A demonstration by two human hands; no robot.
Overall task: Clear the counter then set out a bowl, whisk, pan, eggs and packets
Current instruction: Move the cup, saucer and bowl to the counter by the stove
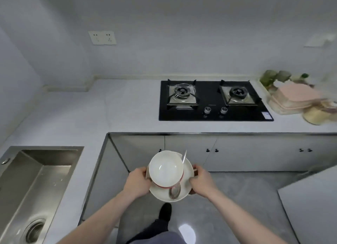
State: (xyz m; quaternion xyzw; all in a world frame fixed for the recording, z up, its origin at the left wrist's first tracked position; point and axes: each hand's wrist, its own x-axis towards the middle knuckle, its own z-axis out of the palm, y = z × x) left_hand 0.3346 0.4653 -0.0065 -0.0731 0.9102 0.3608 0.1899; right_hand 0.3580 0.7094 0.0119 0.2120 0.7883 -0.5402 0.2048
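Observation:
I carry a stack of dishes in front of me above the floor. A white bowl (166,168) with a red outer rim sits on a white plate (187,181). A metal spoon (176,188) lies on the plate, its handle sticking up past the bowl. My left hand (139,182) grips the plate's left edge. My right hand (199,180) grips the right edge. The white counter (102,108) lies ahead.
A black two-burner gas hob (213,100) is set in the counter. A steel sink (34,185) is at the left. Pink and cream boards or trays (295,97) with greenery behind them sit at the far right. Grey cabinet doors (237,152) are below.

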